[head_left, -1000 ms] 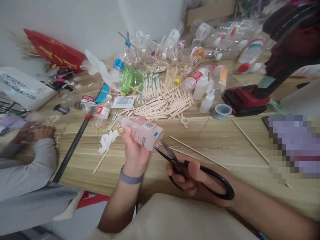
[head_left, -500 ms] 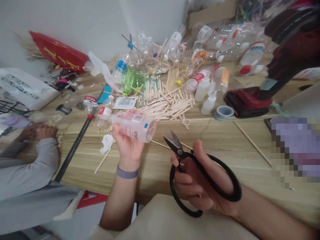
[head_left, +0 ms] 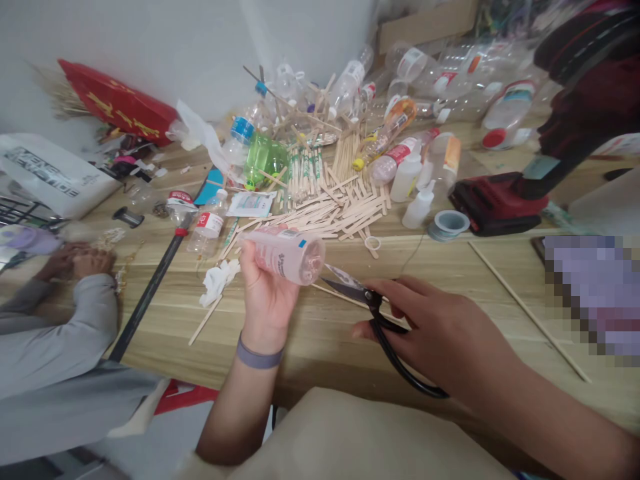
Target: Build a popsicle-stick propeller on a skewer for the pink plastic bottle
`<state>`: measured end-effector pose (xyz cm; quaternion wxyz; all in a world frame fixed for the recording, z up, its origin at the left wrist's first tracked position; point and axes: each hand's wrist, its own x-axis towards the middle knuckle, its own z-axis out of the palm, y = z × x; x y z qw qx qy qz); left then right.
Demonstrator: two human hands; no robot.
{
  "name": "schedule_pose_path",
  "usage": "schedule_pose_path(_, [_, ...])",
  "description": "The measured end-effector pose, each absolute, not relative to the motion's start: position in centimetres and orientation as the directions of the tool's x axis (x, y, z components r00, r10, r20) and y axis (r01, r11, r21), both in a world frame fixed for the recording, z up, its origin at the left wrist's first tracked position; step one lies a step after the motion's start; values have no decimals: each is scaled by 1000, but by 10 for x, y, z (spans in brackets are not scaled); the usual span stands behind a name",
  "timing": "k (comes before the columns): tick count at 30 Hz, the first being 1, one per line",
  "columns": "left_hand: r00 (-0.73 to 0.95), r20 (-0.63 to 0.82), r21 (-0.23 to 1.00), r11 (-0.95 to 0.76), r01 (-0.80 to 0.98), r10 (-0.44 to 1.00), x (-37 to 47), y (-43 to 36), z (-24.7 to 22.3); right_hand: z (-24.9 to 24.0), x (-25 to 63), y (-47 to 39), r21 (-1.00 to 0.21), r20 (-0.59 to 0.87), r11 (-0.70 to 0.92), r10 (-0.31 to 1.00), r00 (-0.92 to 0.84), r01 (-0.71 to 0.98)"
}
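A pinkish clear plastic bottle (head_left: 280, 257) lies tilted in my left hand (head_left: 267, 300), its base pointing right. The fingers wrap behind it, and its narrow end is partly hidden by the thumb. My right hand (head_left: 435, 320) grips black-handled scissors (head_left: 373, 300). Their blades stand slightly apart, with the tips close to the bottle's base; whether they touch it I cannot tell. Below the bottle, on the left, a crumpled white tissue (head_left: 220, 281) rests on the wooden table (head_left: 320, 353).
Behind my hands lie many wooden sticks (head_left: 330, 217) and several plastic bottles (head_left: 267, 157). A wire spool (head_left: 449, 225) and a red-black power tool (head_left: 500, 200) stand at right. A black bar (head_left: 150, 293) crosses the left side, beside another person's hands (head_left: 80, 261).
My right hand has turned over, palm now downward, bringing the scissors' tips up to the bottle's base. My left hand has shifted the bottle slightly right.
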<state>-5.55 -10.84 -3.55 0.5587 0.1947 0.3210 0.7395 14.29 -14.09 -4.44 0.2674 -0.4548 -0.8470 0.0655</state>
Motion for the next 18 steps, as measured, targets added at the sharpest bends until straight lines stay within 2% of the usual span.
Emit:
schedule_pose_path(5, [-324, -74, 690, -186, -700, 943, -54, -110, -38, -36, 142, -143, -177, 427, 570, 779, -460, 802])
schedule_pose_path(10, [-354, -72, 734, -191, -652, 932, -53, -110, -38, -30, 143, -144, -132, 395, 564, 784, -479, 815])
schedule_pose_path(13, [-368, -28, 752, -223, -620, 929, -52, -112, -40, -26, 146, -141, -129, 301, 540, 821, -486, 832])
schedule_pose_path(18, [-422, 74, 776, -318, -544, 903, -46, -119, -42, -13, 146, -133, -142, 14, 461, 886, -464, 876])
